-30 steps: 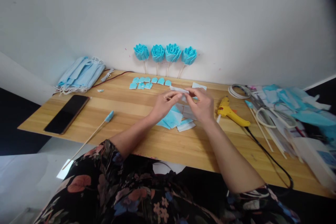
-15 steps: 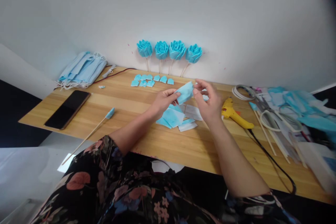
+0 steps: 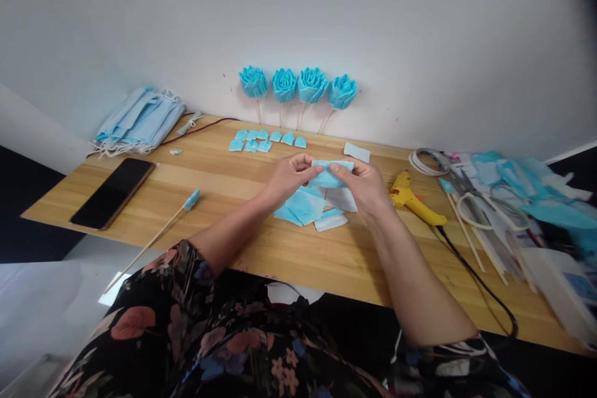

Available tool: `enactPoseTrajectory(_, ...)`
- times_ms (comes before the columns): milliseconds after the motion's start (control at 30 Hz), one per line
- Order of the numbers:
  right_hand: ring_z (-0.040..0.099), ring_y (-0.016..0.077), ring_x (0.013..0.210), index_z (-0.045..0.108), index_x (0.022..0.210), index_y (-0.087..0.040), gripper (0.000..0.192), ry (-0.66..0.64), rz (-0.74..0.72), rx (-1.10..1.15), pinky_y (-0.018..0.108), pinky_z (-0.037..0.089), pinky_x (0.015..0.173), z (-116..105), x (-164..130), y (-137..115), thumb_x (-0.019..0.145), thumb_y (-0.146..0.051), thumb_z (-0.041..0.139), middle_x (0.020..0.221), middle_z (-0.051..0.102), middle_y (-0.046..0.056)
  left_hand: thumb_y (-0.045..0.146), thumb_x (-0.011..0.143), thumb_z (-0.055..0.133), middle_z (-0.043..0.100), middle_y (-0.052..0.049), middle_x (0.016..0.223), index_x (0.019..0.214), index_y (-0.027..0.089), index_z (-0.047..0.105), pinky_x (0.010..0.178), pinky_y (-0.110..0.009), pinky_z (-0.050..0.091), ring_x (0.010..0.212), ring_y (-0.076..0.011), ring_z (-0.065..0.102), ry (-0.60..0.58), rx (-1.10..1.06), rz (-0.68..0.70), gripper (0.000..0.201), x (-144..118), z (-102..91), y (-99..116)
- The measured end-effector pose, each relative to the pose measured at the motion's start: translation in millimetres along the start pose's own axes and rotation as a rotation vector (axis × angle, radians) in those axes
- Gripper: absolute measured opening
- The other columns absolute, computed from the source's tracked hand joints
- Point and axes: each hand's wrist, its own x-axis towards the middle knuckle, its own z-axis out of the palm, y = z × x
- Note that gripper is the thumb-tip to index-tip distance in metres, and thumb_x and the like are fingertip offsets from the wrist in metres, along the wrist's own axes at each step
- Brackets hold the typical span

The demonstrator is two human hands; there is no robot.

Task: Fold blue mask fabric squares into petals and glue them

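Observation:
Between both hands is a light-blue piece of mask fabric (image 3: 329, 178), stretched level above the table. My left hand (image 3: 293, 175) pinches its left end, thumb on top. My right hand (image 3: 366, 186) grips the right end, with its thumb lying over the upper face. Just below the hands lie loose blue fabric pieces (image 3: 299, 206) and a white piece (image 3: 342, 200). Several small cut blue petals (image 3: 264, 146) sit in rows farther back. Behind them, blue fabric roses (image 3: 312, 85) on sticks lean against the wall.
A yellow glue gun (image 3: 415, 200) with a black cord lies right of my hands. Beyond it are scissors (image 3: 476, 211), a tape roll (image 3: 429, 163) and fabric scraps (image 3: 536, 189). Leftward are a phone (image 3: 113, 193), a blue-tipped stick (image 3: 158, 233) and stacked masks (image 3: 140, 118).
The fabric has turned from slanted to level. My right hand has come down, its thumb now over the fabric, uncovering a white piece behind. The whole view has shifted slightly.

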Motion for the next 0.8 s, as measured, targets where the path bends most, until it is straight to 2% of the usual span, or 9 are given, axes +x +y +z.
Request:
enactPoseTrajectory(100,0.055,0.0110,0.061,0.070,0.078,-0.019,0.033,0.012,-0.008,0.028,0.025,0.045,0.059,0.2,1.0,-0.3,0.069,-0.049,0.078,0.069,0.065,-0.002,0.039,0.070,0.078,0.055,0.004,0.062,0.073,0.017,0.056,0.055,-0.023,0.037,0.056,-0.0067,0.047,-0.017,0.018,-0.007,0.031,-1.6,0.4,3.2)
enactPoseTrajectory(200,0.059,0.0129,0.066,0.073,0.086,-0.019,0.038,-0.037,0.041,0.067,0.026,0.048,0.063,0.9,1.0,-1.5,0.068,-0.052,0.078,0.078,0.070,0.001,0.040,0.071,0.077,0.055,0.004,0.064,0.073,0.017,0.056,0.056,-0.023,0.038,0.056,-0.0070,0.048,-0.036,0.039,-0.009,0.031,-4.5,1.4,5.8)
enactPoseTrajectory(300,0.059,0.0138,0.064,0.071,0.080,-0.017,0.039,-0.087,0.080,0.050,0.027,0.048,0.063,2.1,0.4,-0.8,0.066,-0.053,0.079,0.073,0.069,0.001,0.041,0.071,0.077,0.055,0.004,0.064,0.074,0.017,0.056,0.055,-0.023,0.038,0.056,-0.0068,0.047,-0.036,0.045,0.002,0.032,-4.7,1.6,5.1)
enactPoseTrajectory(500,0.048,0.0100,0.059,0.062,0.070,-0.018,0.034,-0.029,-0.075,-0.055,0.024,0.038,0.057,2.4,1.7,4.9,0.073,-0.049,0.075,0.063,0.055,-0.005,0.044,0.072,0.077,0.055,0.004,0.065,0.075,0.017,0.057,0.057,-0.024,0.039,0.057,-0.0068,0.047,-0.051,0.014,0.041,0.034,0.2,-1.0,1.1)
enactPoseTrajectory(800,0.049,0.0116,0.062,0.061,0.071,-0.019,0.031,-0.030,-0.114,-0.109,0.025,0.040,0.059,3.4,1.3,1.8,0.075,-0.048,0.071,0.065,0.056,-0.003,0.039,0.079,0.071,0.051,0.004,0.062,0.071,0.017,0.055,0.063,-0.025,0.041,0.060,-0.0088,0.048,-0.104,0.055,0.038,0.028,-0.7,-2.2,4.4)
